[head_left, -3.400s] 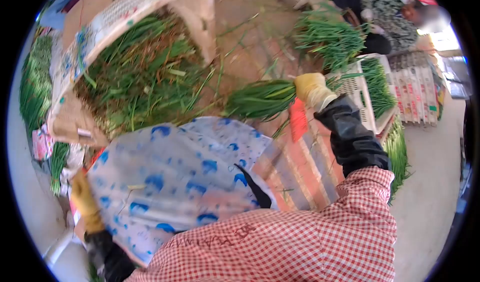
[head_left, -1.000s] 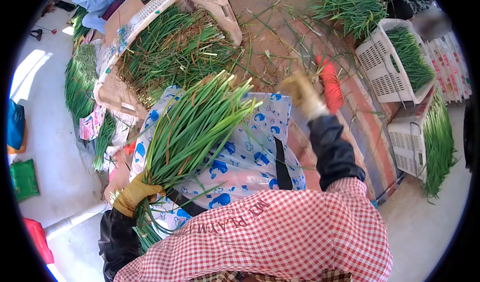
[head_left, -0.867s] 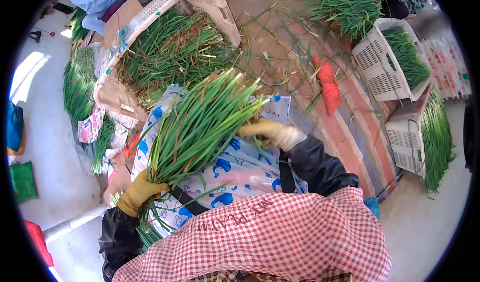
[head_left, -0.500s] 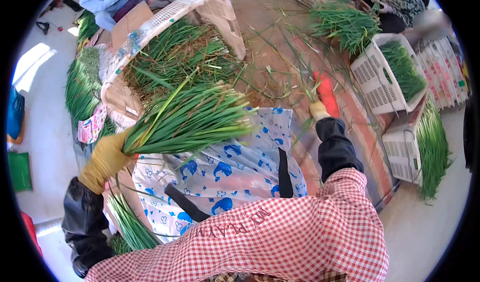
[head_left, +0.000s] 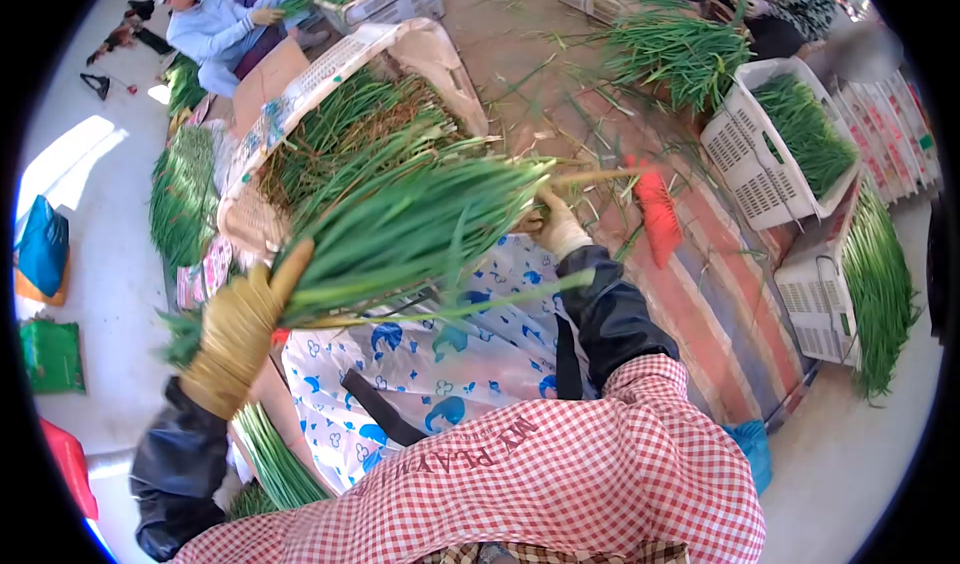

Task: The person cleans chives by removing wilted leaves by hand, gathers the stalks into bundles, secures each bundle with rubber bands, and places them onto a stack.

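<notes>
My left hand, in a yellow glove, is closed around the leafy end of a big bunch of chives. The bunch lies across in front of me, its pale cut ends to the right. My right hand, also gloved, is beside those cut ends with its fingers curled; what they hold is hidden. Below the bunch, a white plastic apron with blue whales covers my lap. Just beyond the bunch, a pale basket lies tipped towards me, with more chives in it.
A red bundle lies on the striped mat. White crates of chives stand at the right. Loose leaves are scattered over the floor. A person in light blue sits at the far left. Cut chives lie by my left side.
My right hand has come back left from near the red bundle to the bunch's cut ends. The bunch has shifted slightly right and its leaves have fanned out. My left hand still grips it.
</notes>
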`<action>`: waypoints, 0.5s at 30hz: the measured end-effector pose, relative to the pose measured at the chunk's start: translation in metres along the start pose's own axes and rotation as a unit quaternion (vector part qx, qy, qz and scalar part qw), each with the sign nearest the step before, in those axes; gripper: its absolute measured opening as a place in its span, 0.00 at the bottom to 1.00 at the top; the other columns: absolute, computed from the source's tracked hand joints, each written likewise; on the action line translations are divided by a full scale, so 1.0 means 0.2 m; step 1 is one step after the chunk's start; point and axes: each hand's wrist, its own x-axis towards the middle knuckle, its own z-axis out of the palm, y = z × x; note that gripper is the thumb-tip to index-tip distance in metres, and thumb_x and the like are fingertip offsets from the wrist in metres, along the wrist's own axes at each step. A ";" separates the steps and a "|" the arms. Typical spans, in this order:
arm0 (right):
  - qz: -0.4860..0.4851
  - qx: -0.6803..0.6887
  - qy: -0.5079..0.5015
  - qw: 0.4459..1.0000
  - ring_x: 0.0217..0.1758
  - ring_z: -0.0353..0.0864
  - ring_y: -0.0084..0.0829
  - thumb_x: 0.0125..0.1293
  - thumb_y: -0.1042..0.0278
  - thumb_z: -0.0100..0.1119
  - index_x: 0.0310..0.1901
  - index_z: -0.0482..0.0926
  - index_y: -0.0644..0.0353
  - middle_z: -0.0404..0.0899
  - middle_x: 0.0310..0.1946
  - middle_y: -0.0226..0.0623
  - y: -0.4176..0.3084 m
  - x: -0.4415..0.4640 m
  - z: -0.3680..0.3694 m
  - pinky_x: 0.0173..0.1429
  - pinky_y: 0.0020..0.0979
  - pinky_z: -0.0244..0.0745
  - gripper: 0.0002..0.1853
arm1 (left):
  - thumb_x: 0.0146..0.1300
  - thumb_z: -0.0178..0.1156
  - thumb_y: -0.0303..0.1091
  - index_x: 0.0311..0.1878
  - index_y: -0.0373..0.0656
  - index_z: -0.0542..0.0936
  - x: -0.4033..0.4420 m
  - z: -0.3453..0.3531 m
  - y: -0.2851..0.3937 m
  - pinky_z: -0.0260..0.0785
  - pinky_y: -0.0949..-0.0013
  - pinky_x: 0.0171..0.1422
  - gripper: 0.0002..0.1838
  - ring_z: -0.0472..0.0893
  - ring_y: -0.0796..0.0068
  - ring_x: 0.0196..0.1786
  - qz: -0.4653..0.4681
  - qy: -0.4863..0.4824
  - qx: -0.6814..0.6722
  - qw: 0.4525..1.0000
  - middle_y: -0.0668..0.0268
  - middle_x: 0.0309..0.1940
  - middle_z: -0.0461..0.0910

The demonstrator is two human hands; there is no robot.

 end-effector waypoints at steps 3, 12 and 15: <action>0.176 -0.146 0.074 0.971 0.37 0.78 0.32 0.62 0.40 0.60 0.44 0.75 0.53 0.78 0.37 0.33 -0.08 -0.13 -0.16 0.40 0.35 0.73 0.23 | 0.55 0.55 0.21 0.76 0.61 0.53 -0.21 0.30 0.22 0.76 0.60 0.31 0.46 0.82 0.60 0.32 -0.055 -0.117 -0.100 0.987 0.58 0.40 0.74; 0.051 -0.508 0.196 0.837 0.33 0.79 0.27 0.63 0.39 0.58 0.51 0.78 0.58 0.81 0.37 0.31 -0.43 -0.44 -0.27 0.34 0.27 0.70 0.28 | 0.48 0.59 0.18 0.76 0.56 0.53 -0.42 0.60 0.59 0.75 0.52 0.42 0.50 0.80 0.43 0.41 -0.166 -0.058 -0.341 0.923 0.44 0.61 0.67; 0.025 -0.435 0.065 0.898 0.34 0.79 0.22 0.68 0.48 0.57 0.50 0.78 0.62 0.82 0.36 0.32 -0.40 -0.60 0.15 0.34 0.19 0.68 0.23 | 0.47 0.59 0.17 0.76 0.56 0.53 -0.40 0.61 0.60 0.75 0.52 0.43 0.50 0.79 0.43 0.42 -0.185 -0.063 -0.361 0.912 0.44 0.62 0.66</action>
